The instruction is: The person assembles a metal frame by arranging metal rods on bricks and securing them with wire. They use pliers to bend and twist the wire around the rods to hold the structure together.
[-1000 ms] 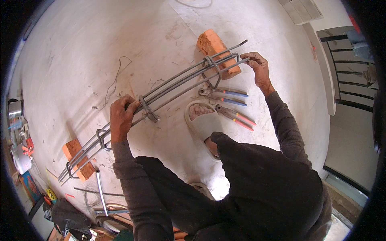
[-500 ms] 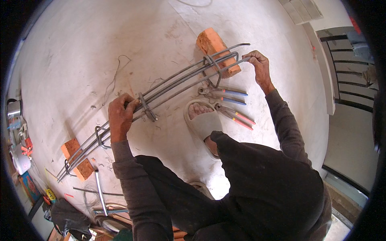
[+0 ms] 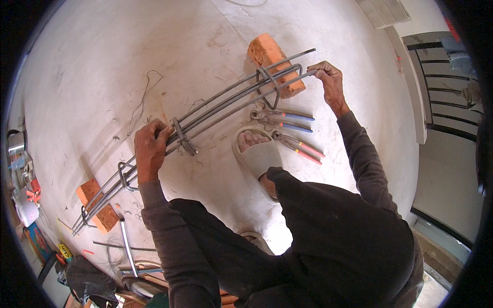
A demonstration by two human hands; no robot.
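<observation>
Several long steel rebar rods (image 3: 221,105) run diagonally from lower left to upper right, through bent wire stirrups. Their ends rest over two orange bricks, a far right brick (image 3: 265,49) and a near left brick (image 3: 105,218). My left hand (image 3: 150,146) is closed around the rods, beside the middle stirrups (image 3: 183,137), which sit bunched together. At the right end, my right hand (image 3: 330,84) pinches the tip of the nearest rod, just past the right stirrup (image 3: 276,92). Another stirrup (image 3: 123,176) hangs left of my left hand.
Blue-handled pincers (image 3: 287,120) and red-handled pincers (image 3: 300,146) lie on the floor beside my sandalled foot (image 3: 257,154). A thin loose wire (image 3: 141,105) lies beyond the rods. At lower left are a metal tube (image 3: 128,246) and assorted tools; a black railing (image 3: 447,90) stands right.
The rods' right ends have shifted slightly away from me and to the left, and the right stirrup has tilted a little. Both hands keep their grip.
</observation>
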